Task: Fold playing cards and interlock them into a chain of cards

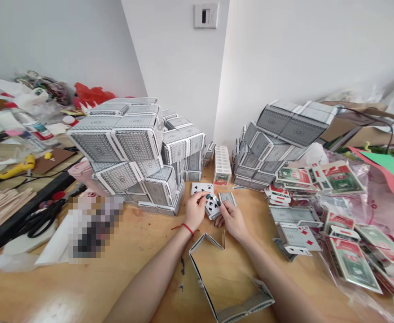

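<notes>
Standing here looking at this wooden tabletop (123, 273), and it's absolutely packed. The biggest things are two huge builds of grey-backed playing cards: one at center left (126, 152), the other at center right (271, 143). Their cards look joined edge to edge into zigzag walls, and those bends are probably what let them stand and stack without toppling. Over on the lower right, loose green-and-red cards (347, 260) sit in a heap on a clear plastic sheet (378, 188), seemingly kept apart from the grey ones. The upper left is a jumble of bags and craft stuff, with black-handled scissors (44, 220) and a pile of wooden sticks (5, 208) nearer the left edge. A pixelated patch beside them hides whatever's there.

Closer in, a folded strip of cards (230, 287) stands on edge at bottom center, right between the forearms. Just above it, the left hand (195, 211) is pinching a spade playing card (212, 206) at the top, while the right hand (232, 220) curls in against it, though I can't tell if it's gripping. A small grey-backed card (227, 198) pokes out just past the right hand. Cards held that tight look like they're being lined up carefully.
</notes>
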{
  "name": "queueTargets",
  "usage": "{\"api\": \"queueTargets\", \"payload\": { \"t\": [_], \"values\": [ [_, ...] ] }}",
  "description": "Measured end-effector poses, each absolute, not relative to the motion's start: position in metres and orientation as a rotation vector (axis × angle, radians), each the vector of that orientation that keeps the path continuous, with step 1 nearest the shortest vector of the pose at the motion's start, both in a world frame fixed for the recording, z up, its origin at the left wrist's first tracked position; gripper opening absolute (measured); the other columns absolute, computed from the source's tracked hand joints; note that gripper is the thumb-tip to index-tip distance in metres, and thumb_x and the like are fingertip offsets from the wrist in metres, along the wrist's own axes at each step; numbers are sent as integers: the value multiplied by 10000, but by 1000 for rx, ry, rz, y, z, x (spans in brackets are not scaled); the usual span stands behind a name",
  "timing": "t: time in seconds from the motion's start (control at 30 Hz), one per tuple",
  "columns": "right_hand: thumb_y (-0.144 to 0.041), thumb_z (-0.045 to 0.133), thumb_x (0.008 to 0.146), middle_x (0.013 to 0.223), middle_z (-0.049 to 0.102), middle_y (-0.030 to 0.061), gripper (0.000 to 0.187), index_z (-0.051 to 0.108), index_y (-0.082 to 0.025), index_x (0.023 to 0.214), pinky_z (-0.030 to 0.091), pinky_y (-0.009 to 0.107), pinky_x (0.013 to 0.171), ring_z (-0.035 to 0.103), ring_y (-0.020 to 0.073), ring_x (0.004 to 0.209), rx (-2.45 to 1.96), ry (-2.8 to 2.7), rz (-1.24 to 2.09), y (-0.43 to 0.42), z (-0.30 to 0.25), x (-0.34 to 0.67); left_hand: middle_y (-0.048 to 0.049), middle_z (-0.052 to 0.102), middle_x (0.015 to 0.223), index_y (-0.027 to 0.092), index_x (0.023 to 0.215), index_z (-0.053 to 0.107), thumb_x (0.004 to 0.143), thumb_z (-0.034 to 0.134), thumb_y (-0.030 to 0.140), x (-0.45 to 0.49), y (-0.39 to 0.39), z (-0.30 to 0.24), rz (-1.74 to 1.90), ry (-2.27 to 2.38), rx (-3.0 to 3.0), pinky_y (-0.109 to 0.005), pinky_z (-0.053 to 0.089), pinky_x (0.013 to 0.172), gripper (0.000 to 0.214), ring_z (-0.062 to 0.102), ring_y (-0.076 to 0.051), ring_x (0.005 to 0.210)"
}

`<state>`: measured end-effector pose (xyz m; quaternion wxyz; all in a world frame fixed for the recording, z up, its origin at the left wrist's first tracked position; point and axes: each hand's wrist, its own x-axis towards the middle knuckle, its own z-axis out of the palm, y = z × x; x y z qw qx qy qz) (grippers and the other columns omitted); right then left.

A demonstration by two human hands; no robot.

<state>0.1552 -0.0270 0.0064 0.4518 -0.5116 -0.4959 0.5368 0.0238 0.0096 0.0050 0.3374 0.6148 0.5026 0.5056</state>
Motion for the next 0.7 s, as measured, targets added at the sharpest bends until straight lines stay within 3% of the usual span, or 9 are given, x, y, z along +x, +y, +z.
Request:
{"api": "queueTargets", "payload": {
  "t": [0.07, 0.27, 0.43, 0.57, 0.7],
  "values": [
    [-532, 404, 765, 416, 529, -37, 351, 439, -188, 706, 386, 204, 309, 504, 116, 318, -1278, -1253, 1329, -27, 7, 156, -50, 643, 860, 176, 829, 632, 762, 453, 139, 26, 7, 7, 1277, 1245, 1697, -282, 460, 740, 195, 581, -148, 804],
    [-480, 402, 781, 472, 542, -65, 318, 391, -211, 951, 365, 185, 259, 522, 124, 318, -1172, -1226, 1432, -27, 12, 159, -50, 621, 848, 173, 857, 606, 779, 442, 174, 34, -1, 11, 1277, 1195, 1695, -271, 450, 727, 181, 569, -143, 802],
    [-455, 364, 807, 375, 464, -100, 296, 356, -211, 976, 305, 160, 223, 427, 98, 222, -1185, -1194, 1459, -25, 11, 159, -47, 592, 868, 166, 911, 539, 800, 428, 230, 36, -3, 11, 1289, 1304, 1592, -258, 438, 669, 169, 553, -137, 754],
    [-440, 387, 796, 438, 493, -99, 269, 323, -231, 952, 392, 183, 266, 510, 118, 293, -1126, -1087, 1493, -24, 10, 159, -30, 533, 768, 167, 730, 491, 821, 372, 211, 35, -6, 11, 1182, 1307, 1808, -261, 400, 668, 156, 497, -138, 727],
    [-411, 430, 780, 477, 516, -97, 240, 298, -243, 890, 459, 220, 325, 562, 132, 361, -1046, -978, 1621, -25, 11, 156, -38, 529, 798, 173, 808, 466, 853, 292, 212, 35, -10, 14, 1159, 1305, 1834, -266, 385, 681, 184, 488, -147, 756]
  ]
}}
